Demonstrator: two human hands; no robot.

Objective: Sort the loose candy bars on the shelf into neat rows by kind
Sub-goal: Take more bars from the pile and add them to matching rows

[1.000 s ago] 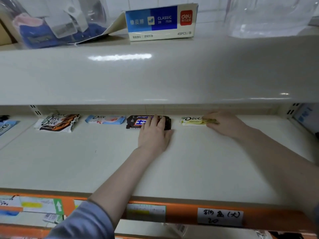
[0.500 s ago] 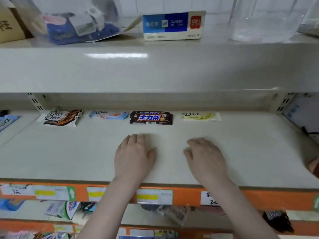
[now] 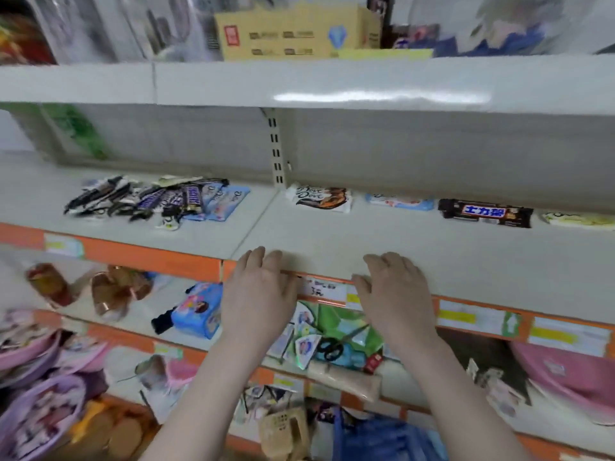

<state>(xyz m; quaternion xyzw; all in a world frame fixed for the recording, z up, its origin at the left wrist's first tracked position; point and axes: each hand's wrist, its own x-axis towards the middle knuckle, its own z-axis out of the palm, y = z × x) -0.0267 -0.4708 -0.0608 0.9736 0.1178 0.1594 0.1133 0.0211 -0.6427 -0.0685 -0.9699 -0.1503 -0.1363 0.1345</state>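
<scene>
A loose pile of candy bars [image 3: 156,201] lies on the left section of the white shelf [image 3: 382,247], dark Snickers wrappers mixed with pale blue Dove ones. On the right section, along the back, lie a brown-and-white Dove bar [image 3: 321,198], a pale blue Dove bar [image 3: 401,201], a dark Snickers bar [image 3: 486,212] and a yellow-green Dove bar [image 3: 579,219]. My left hand [image 3: 259,294] and my right hand [image 3: 394,294] hover side by side over the shelf's orange front edge, fingers apart, holding nothing.
An upper shelf [image 3: 332,81] overhangs the candy and carries a yellow carton [image 3: 296,31]. Below the orange price strip [image 3: 482,316] are cluttered shelves with a blue pack [image 3: 199,311], scissors [image 3: 331,347] and pink baskets [image 3: 565,371].
Both hands left the Snickers and yellow-green Dove bars and drew back to the front edge. The view swung left, bringing the loose pile into sight.
</scene>
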